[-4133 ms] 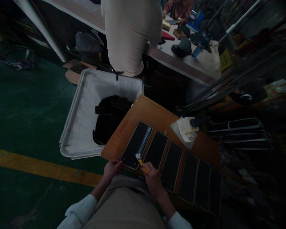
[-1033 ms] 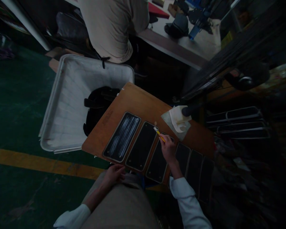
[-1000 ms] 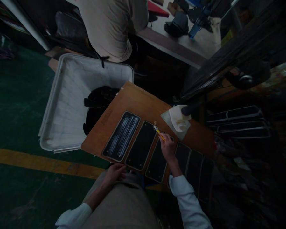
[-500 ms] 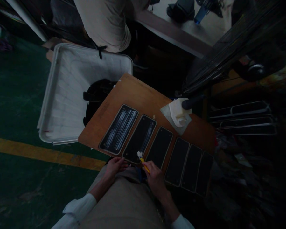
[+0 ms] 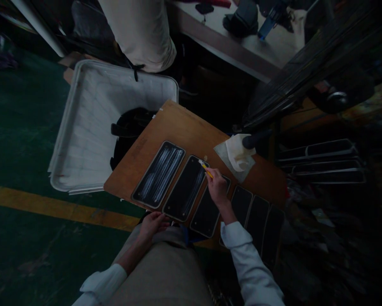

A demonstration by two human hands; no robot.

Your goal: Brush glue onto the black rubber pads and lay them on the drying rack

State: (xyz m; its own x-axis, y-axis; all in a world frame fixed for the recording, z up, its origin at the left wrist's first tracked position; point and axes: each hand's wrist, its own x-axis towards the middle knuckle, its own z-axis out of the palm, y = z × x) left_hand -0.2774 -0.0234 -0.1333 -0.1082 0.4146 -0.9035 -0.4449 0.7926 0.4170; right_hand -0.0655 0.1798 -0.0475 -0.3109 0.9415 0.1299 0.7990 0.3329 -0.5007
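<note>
A wooden board (image 5: 178, 127) rests over my lap with a row of several flat black rounded pads on it. The leftmost pad (image 5: 159, 174) is streaked all over with white glue. The second pad (image 5: 186, 187) carries streaks along its right side. My right hand (image 5: 216, 189) is closed on a small yellow-handled brush (image 5: 204, 166), whose white tip touches the far end of the second pad. My left hand (image 5: 152, 223) curls over the board's near edge beside my knee.
A white glue tub on a sheet (image 5: 237, 155) sits on the board's far right. A white plastic bin (image 5: 82, 127) with black pieces stands left on the green floor. Another person in a beige top (image 5: 142, 29) stands by a workbench (image 5: 241, 46). Stacked pads (image 5: 321, 163) lie right.
My right hand has carried the brush from the near end of the second pad up to its far end, leaving more white streaks. My left hand stays on the board's edge.
</note>
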